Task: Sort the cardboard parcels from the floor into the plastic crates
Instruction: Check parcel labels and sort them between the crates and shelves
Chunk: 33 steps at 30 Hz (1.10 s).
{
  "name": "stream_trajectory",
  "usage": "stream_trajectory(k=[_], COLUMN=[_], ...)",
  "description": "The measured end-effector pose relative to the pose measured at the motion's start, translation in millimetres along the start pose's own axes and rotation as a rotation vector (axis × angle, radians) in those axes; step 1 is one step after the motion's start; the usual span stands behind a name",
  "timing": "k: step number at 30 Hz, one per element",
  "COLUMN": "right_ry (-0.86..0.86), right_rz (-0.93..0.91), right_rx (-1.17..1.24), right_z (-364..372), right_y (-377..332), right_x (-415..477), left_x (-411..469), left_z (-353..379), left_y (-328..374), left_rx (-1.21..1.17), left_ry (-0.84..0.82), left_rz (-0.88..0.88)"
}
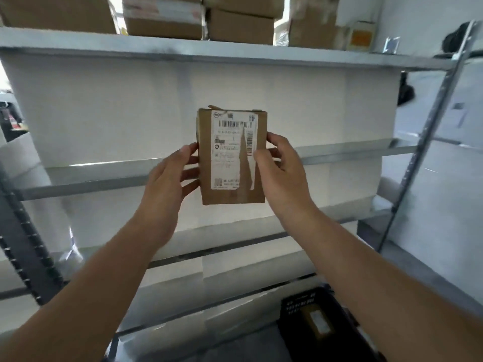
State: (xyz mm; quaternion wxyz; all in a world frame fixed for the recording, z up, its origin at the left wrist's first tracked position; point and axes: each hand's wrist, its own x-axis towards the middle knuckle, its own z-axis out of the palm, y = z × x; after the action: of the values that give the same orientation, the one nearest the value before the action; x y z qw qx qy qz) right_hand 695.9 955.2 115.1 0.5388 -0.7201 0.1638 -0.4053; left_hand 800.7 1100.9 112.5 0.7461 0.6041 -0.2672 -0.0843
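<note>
Parcel (upright) between both hands' grip

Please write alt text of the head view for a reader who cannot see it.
Two hands, left and right, hold a small cardboard parcel upright, its torn label facing the camera, before metal shelves with boxes on top. A black crate sits low right.
</note>
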Motion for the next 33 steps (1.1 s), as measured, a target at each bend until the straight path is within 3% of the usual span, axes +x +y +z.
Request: stream_trajectory(k=[16, 26, 33], right_ry=[0.38, 0.282, 0.241], right_rz=[0.1, 0.17, 0.259], right_rx=[-0.14, -0.209, -0.166], right_z=[-171.5, -303.9, -344.2], right_y=[22.2, 88.6, 139.4], right_x=[-60.9, -47.1, -17.3], left_x=[-59.0, -93.4, -81.3], left_z=[161.3, 292.7, 345.7], left_y=[-22.0, -74.9, -108.8], left_rx=[-0.079, -0.099, -0.056], left_ry=[-0.354, -0.342, -0.297], left_rz=[-0.142, -0.281, -0.373])
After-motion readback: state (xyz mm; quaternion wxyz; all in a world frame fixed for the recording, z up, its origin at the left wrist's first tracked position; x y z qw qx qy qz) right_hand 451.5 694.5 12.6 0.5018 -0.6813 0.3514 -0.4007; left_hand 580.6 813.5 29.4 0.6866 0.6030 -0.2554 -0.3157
